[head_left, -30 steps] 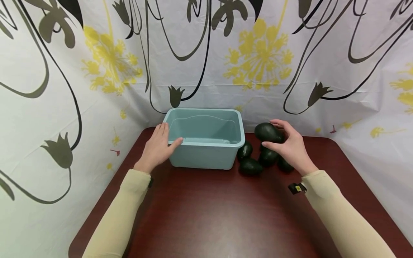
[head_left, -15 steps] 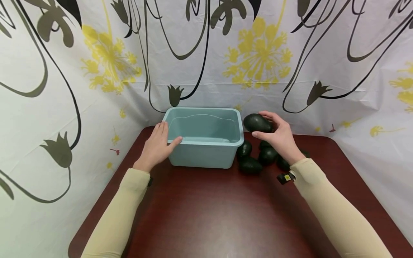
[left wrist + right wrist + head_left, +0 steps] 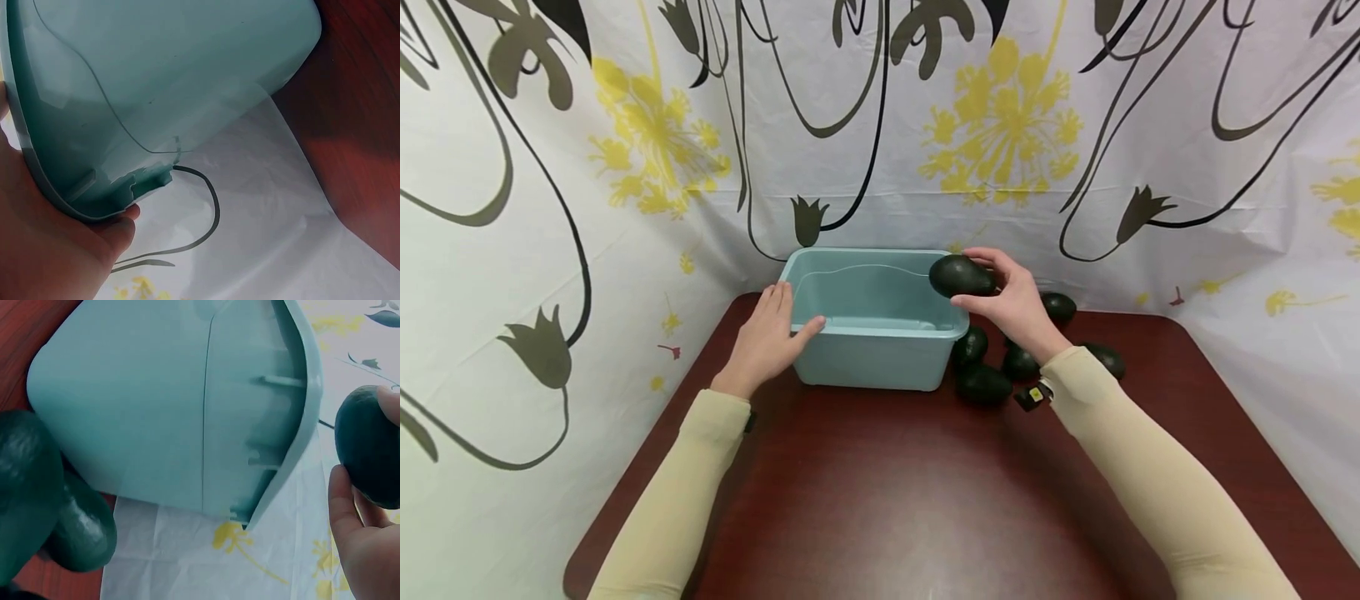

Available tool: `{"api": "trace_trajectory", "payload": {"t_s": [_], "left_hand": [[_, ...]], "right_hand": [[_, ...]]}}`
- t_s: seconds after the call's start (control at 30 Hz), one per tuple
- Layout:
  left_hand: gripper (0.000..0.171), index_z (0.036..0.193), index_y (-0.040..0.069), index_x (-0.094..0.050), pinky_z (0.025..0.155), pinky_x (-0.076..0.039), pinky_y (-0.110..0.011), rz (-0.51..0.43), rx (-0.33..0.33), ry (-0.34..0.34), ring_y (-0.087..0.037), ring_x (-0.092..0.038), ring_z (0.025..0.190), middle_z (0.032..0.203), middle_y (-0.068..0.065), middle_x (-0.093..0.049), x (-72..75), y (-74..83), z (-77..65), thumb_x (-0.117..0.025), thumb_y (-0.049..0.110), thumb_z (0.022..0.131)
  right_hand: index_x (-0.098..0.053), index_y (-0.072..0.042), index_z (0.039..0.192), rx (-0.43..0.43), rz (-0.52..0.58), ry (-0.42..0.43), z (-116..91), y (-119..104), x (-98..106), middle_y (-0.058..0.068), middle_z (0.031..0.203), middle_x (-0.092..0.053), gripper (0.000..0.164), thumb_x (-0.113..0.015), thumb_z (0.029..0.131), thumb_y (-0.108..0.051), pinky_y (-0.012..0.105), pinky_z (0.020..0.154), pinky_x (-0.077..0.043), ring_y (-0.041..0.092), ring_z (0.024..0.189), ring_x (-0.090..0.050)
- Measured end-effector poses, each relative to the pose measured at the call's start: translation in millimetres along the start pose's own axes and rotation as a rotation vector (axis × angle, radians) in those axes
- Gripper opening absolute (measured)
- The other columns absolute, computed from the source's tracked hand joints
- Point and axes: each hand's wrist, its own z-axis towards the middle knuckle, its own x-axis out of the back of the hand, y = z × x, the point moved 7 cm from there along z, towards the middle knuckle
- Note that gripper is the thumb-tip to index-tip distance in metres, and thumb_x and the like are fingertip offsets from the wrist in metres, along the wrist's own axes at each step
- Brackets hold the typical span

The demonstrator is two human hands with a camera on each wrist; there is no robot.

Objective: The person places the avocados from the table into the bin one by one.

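Observation:
A light teal plastic bin point(image 3: 868, 362) stands at the back of the table. My left hand point(image 3: 763, 337) rests on its front left corner, fingers straight along the left side and thumb laid across the front rim. In the left wrist view, a fingertip point(image 3: 119, 234) touches the rim from outside. My right hand point(image 3: 1011, 300) grips a dark green avocado point(image 3: 957, 275) between thumb and fingers, just above the bin's right rim. The right wrist view shows this held avocado point(image 3: 365, 447) beside the rim. Inside, the visible bin floor is bare.
Several more avocados point(image 3: 983, 385) lie on the dark red table point(image 3: 880, 483) at the bin's right, partly hidden under my right forearm. One avocado point(image 3: 1058, 308) sits near the back edge. A white patterned cloth point(image 3: 850, 167) hangs behind and at the sides.
My right hand has carried the avocado left and slightly up, from above the pile to the bin's right rim. Avocados behind that hand have come into view. My left hand has stayed put.

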Motion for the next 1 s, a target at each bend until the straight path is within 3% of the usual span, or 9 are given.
{"api": "trace_trajectory", "payload": {"t_s": [0.13, 0.37, 0.73, 1.0], "left_hand": [[0.108, 0.160, -0.003, -0.012, 0.114, -0.030, -0.057, 0.003, 0.002, -0.011, -0.033, -0.009, 0.153, 0.166, -0.020, -0.013, -0.1, 0.2, -0.1, -0.029, 0.080, 0.093], [0.108, 0.160, -0.002, -0.012, 0.115, -0.030, -0.055, 0.009, 0.003, -0.003, -0.032, -0.009, 0.153, 0.166, -0.019, -0.013, -0.5, -0.7, 1.2, -0.029, 0.081, 0.093], [0.108, 0.160, -0.002, -0.011, 0.117, -0.028, -0.053, 0.014, 0.003, -0.010, -0.032, -0.008, 0.153, 0.166, -0.019, -0.012, -1.8, 0.2, 0.0, -0.028, 0.081, 0.093], [0.108, 0.160, -0.003, -0.011, 0.116, -0.028, -0.055, 0.009, 0.010, -0.017, -0.032, -0.007, 0.153, 0.166, -0.019, -0.011, 0.0, 0.9, -0.3, -0.028, 0.080, 0.093]], "right_hand": [[-0.054, -0.023, 0.145, 0.011, -0.033, -0.035, 2.6, -9.9, -10.6, 0.001, 0.143, -0.052, 0.067, -0.084, 0.085, -0.021, 0.048, 0.099, -0.044, 0.017, 0.124, -0.051], [-0.054, -0.024, 0.144, -0.002, -0.082, -0.098, 6.9, -8.0, -25.3, 0.001, 0.145, -0.050, 0.064, -0.082, 0.087, -0.022, 0.049, 0.100, -0.045, 0.018, 0.128, -0.049], [-0.053, -0.025, 0.144, -0.006, -0.131, -0.119, 6.1, -6.4, -35.4, 0.001, 0.147, -0.049, 0.065, -0.083, 0.086, -0.019, 0.050, 0.100, -0.045, 0.021, 0.129, -0.049], [-0.057, -0.020, 0.140, 0.024, -0.050, -0.145, 7.0, -2.8, -38.7, 0.007, 0.138, -0.055, 0.055, -0.078, 0.090, -0.013, 0.044, 0.102, -0.048, 0.024, 0.122, -0.055]]}}
